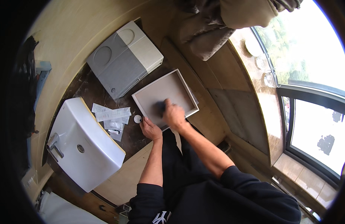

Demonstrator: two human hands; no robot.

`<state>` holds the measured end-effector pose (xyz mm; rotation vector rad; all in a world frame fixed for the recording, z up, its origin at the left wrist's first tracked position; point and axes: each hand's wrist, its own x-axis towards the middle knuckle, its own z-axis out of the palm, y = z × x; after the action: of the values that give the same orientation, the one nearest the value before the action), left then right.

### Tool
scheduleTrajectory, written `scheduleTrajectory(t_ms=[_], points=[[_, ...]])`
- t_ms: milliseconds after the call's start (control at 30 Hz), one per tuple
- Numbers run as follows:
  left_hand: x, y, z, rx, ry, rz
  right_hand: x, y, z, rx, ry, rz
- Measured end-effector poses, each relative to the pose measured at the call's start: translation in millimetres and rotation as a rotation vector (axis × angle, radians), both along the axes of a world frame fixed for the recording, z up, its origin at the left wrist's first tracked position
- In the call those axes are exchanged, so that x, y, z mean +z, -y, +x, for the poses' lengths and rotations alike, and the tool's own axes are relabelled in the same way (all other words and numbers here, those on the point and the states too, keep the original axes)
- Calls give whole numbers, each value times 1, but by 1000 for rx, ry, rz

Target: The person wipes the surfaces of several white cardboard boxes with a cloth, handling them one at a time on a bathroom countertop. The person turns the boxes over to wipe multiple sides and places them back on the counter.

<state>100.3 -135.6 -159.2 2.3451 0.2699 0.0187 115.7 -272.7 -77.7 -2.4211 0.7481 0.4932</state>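
A shallow, light-coloured rectangular tray or drawer [172, 86] with raised walls lies partly on the dark marble counter before me. At its near left corner my left hand [150, 128] grips the wall. My right hand [173, 114] is over the near part of the tray's floor, closed on a small dark object [160, 105] that is blurred, so its kind cannot be told. A small round white item [137, 119] sits on the counter just left of my left hand. Beyond the tray stands a grey and cream cabinet or box [124, 58] with two round raised shapes.
To the left is a white washbasin [96, 151] with a chrome tap [54, 147]. Several printed paper packets [113, 114] lie between basin and tray on the marble counter [91, 88]. Brown fabric [208, 42] hangs at the top, near a windowsill [269, 112] holding glass items.
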Motion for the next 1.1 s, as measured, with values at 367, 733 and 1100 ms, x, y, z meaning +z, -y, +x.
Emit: scheduleTrajectory(t_ms=[367,733,1100], points=[[5,2,1,38,-50,33,-31,21,0,70,189,-53],[11,6,2,51,-40,10,-44,77,42,218,410,-222],[7,2,3,47,-39,25,-43,14,-15,419,295,205]])
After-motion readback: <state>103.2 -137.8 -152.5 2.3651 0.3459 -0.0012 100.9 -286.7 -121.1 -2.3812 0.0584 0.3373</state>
